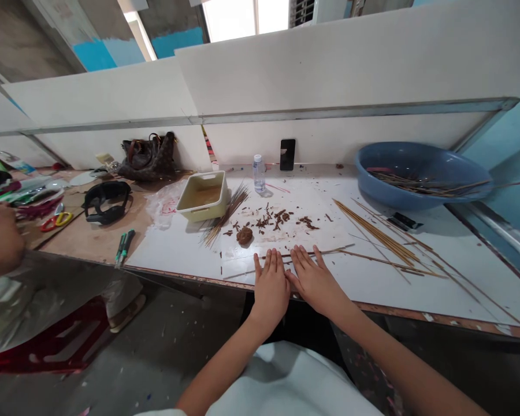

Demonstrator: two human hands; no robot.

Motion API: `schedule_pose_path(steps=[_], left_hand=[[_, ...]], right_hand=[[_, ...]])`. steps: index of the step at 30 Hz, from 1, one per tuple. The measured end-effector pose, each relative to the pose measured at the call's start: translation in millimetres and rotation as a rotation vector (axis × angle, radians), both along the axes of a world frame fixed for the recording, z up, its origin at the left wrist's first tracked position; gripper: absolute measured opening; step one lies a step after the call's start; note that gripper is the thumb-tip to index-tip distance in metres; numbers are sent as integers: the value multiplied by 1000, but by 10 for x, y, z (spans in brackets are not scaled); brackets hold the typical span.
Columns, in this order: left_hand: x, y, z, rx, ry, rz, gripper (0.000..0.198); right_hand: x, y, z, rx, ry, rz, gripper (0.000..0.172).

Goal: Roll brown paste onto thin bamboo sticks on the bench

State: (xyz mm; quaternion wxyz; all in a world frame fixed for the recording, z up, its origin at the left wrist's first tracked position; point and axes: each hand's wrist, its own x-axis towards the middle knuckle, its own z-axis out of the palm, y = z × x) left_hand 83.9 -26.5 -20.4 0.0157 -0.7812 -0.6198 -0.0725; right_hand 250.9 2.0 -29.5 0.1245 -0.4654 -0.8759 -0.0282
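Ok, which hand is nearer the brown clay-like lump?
Left. The left hand lies on the near side of the brown clay-like lump, slightly right; the right hand is farther right.

Across this long table I see a basin, sticks, a brown lump beside crumbs, a bottle, a tub, a bag and scissors.

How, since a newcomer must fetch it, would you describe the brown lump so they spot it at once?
On the white tabletop, find the pale yellow tub. The brown lump lies to its front right, just beyond and slightly left of the left hand. It is one rounded, rough chunk, whereas the brown crumbs beside it are small and scattered.
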Motion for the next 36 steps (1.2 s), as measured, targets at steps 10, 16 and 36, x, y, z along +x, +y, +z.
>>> schedule_pose_path(steps=[10,16,36], left_hand=[[32,148,35,-17,18,55,68],[5,-6,-13,0,11,46,66],[34,338,112,-63,-34,99,68]], right_hand=[[-41,198,-51,-28,-12,-27,78],[26,60,-78,-31,-6,2,77],[-60,361,-8,-123,-6,-76,83]])
